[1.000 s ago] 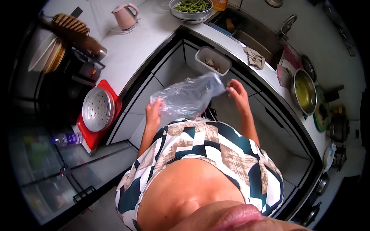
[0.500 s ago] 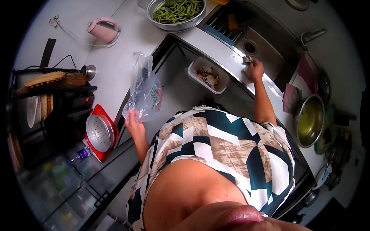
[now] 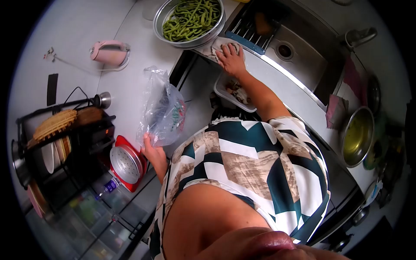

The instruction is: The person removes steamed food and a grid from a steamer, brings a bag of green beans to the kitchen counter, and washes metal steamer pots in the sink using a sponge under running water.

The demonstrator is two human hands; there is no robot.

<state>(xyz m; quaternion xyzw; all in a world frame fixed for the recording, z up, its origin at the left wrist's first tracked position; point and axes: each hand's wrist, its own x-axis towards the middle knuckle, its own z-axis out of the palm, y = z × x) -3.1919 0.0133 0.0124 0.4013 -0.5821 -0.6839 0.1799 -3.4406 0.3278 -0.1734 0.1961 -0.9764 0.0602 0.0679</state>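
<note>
Between the fingers of my left hand (image 3: 153, 151) is the edge of a clear plastic bag (image 3: 162, 108) with red and green print, which hangs beside the counter. My right hand (image 3: 232, 58) lies with fingers spread on a pale cloth (image 3: 220, 47), pressed to the counter strip in front of the sink. Just beyond the cloth stands a metal bowl (image 3: 159, 32) of green beans (image 3: 190, 21). Below my right forearm, a white plastic bin (image 3: 223, 90) holds food scraps, partly hidden by the arm.
A sink (image 3: 299, 54) with a blue-edged drying rack (image 3: 246, 41) lies behind the counter strip. On the left are a pink kettle (image 3: 110, 54), a black shelf rack (image 3: 65, 143) and a metal colander (image 3: 125, 164). A metal bowl of yellowish liquid (image 3: 357, 136) stands at the right.
My right hand has moved left along the counter strip with the cloth, from in front of the sink to beside the bean bowl. My left hand still holds the bag.
</note>
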